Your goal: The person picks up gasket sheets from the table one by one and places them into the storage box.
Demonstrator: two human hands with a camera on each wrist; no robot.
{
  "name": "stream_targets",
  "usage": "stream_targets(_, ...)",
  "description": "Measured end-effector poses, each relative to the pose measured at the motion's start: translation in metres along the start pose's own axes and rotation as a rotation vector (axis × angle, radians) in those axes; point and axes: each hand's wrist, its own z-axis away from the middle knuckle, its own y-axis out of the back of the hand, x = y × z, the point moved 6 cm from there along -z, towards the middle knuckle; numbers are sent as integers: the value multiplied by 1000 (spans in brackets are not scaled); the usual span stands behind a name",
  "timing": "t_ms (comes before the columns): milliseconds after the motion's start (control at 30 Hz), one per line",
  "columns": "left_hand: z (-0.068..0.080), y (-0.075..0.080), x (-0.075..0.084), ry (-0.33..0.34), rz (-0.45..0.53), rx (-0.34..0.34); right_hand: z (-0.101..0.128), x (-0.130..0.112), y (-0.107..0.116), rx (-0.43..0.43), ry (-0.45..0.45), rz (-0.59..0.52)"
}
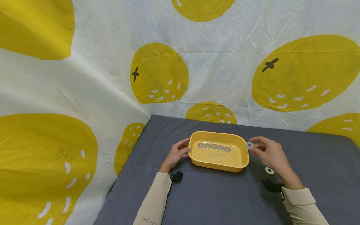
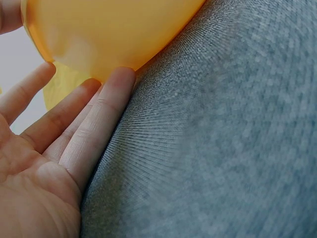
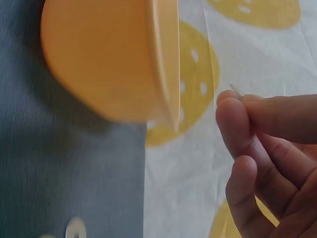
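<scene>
The right hand (image 1: 269, 153) pinches a thin metal washer (image 1: 249, 145) just right of the tray (image 1: 217, 163) rim; lifting it clear of the rim and setting it flat beside the row of washers (image 1: 214, 146) inside would suit. The left hand (image 1: 176, 153) rests with straight fingers against the tray's left wall, steadying it. The tray is smooth yellow plastic with rounded corners, on a grey woven mat (image 1: 213, 197).

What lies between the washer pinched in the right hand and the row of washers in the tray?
Only the yellow tray's right rim separates the pinched washer, held by the right hand, from the row of washers; the head view shows it.
</scene>
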Motion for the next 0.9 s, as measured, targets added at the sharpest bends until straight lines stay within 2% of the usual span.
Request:
stream_targets(300, 1, 1, -1, 12, -8, 4, -13, -30, -27, 7, 48, -95)
stream_targets(700, 0, 0, 0, 0, -16, 4, -30, -46, -66, -2, 46, -145)
stream_targets(900, 0, 1, -1, 12, -21, 14, -37, -56, -86, -25, 42, -207)
